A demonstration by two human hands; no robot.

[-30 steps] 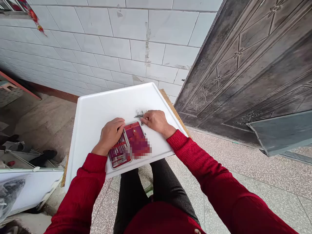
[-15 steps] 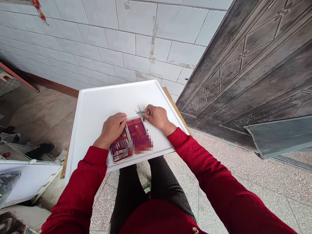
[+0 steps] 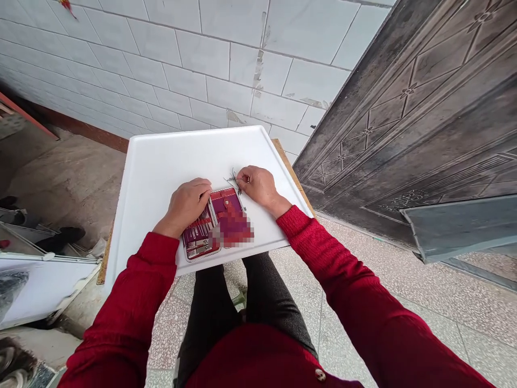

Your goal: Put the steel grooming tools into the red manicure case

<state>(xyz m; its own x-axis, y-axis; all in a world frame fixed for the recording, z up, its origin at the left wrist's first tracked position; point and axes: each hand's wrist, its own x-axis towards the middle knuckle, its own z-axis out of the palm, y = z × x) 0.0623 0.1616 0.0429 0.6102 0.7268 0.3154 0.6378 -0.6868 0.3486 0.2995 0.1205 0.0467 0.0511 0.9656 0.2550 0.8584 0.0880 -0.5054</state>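
Note:
An open manicure case [image 3: 212,193] with a dark red and purple lining lies near the front edge of the white board. Slim metal tools [image 3: 197,230] sit in rows in its left half, and a pixelated patch covers part of the right half. My left hand [image 3: 186,203] is curled over the upper left of the case, fingers together, holding it. With thumb and fingertips pinched, my right hand [image 3: 259,186] holds a small metal manicure tool [image 3: 245,179], its kind mostly hidden. Several thin metal tools [image 3: 233,177] lie in a loose heap beside those fingertips.
The white board [image 3: 161,156] has a raised rim and rests on a wooden tabletop [image 3: 293,172]. A tiled wall [image 3: 210,59] stands behind, and a dark patterned metal door [image 3: 388,118] is at the right. Cluttered shelving [image 3: 48,258] stands at the left.
My right hand has lifted and turned slightly over the heap, with a metal tool now showing in its pinch. My left hand stays on the case. The view has shifted slightly.

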